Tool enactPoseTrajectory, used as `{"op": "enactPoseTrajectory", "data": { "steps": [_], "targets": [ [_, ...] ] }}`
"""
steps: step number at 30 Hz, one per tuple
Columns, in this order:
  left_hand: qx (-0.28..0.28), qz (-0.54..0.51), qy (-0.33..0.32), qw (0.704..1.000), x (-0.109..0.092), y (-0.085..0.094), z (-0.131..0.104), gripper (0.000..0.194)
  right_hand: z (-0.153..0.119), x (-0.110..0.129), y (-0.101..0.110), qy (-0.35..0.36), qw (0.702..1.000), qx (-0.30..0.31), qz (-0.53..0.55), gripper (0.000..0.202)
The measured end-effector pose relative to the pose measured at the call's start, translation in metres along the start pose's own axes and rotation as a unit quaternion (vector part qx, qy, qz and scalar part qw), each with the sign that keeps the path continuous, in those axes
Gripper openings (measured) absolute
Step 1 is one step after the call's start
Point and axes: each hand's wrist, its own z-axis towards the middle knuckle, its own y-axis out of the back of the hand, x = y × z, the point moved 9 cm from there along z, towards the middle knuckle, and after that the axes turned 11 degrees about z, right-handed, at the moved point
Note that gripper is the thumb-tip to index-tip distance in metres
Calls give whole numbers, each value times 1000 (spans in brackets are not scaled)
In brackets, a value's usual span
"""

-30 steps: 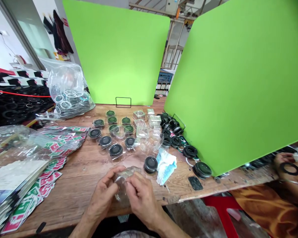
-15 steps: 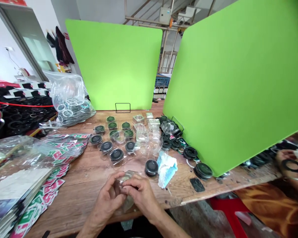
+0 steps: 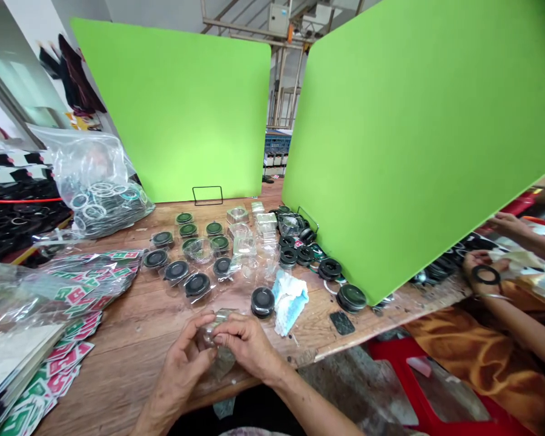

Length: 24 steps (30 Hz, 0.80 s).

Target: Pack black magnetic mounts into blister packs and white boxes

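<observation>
Near the table's front edge my left hand (image 3: 181,360) and my right hand (image 3: 249,348) are both closed on a clear plastic blister pack (image 3: 224,362). My right thumb and fingertips pinch its upper part, while my left fingers curl around its left side. Much of the pack is hidden by my fingers, so I cannot tell what is inside. Just beyond my right hand stand stacked black rings (image 3: 262,301), beside a crumpled white and blue cloth (image 3: 289,303). Farther off are several clear packs holding round black parts (image 3: 197,284).
Clear empty shells (image 3: 244,247) stand at mid-table. Black rings (image 3: 329,268) lie along the right green panel (image 3: 390,151); another green panel (image 3: 186,115) stands behind. Printed cards (image 3: 72,357) and a bag of rings (image 3: 100,188) are left. A co-worker's hand (image 3: 481,266) holds a black ring.
The view has turned to the right, so the table's contents sit farther left. More of the co-worker's arms shows. My hands still hold the clear pack, with only slight finger movement.
</observation>
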Motion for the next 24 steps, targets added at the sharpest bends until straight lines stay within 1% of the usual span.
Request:
{"op": "enactPoseTrajectory", "data": {
  "steps": [2,3,4,5,7,9,10,11,12,13,14,16,17,19,21,22,23,24],
  "targets": [
    [-2,13,2,1000,-2,-3,0,41,-5,9,-7,41,990,12,-135,16],
    [-4,19,5,1000,-2,-3,0,40,-7,14,-10,53,982,9,-181,16],
    [-10,20,14,1000,0,-1,1,40,-9,19,-9,57,978,-1,-202,15],
    [-14,15,34,999,3,2,1,39,-11,27,-6,54,979,-18,-195,16],
    [-29,-11,92,995,15,11,2,42,-13,47,11,43,988,-58,-138,20],
    [-56,-37,135,989,23,22,2,48,-14,71,36,34,989,-101,-107,24],
    [-71,-41,141,987,24,26,2,50,-13,82,49,33,986,-118,-115,24],
    [-84,-39,137,986,23,29,2,52,-12,90,57,35,983,-122,-133,23],
    [-93,-36,124,987,20,28,3,52,-10,94,60,38,981,-113,-155,21],
    [-91,-30,108,990,16,24,3,51,-7,92,56,39,980,-88,-176,19],
    [-84,-24,88,992,11,17,3,50,-5,85,45,41,979,-51,-195,17],
    [-75,-3,41,996,2,4,1,46,-4,61,18,42,972,6,-229,19],
    [-72,12,17,997,-1,-2,0,44,-5,48,5,44,969,19,-243,20],
    [-67,35,-13,997,-4,-8,-2,43,-10,29,-14,55,969,11,-241,21],
    [-43,27,-2,999,1,-9,-2,45,-14,23,-19,53,979,-15,-195,24],
    [-32,6,19,999,6,-6,-1,46,-15,26,-16,49,984,-28,-167,26],
    [-33,-20,47,998,12,-1,-1,46,-16,32,-8,45,988,-47,-144,27],
    [-44,-44,77,995,18,7,-1,47,-15,41,6,44,988,-70,-129,28]
  ]
}}
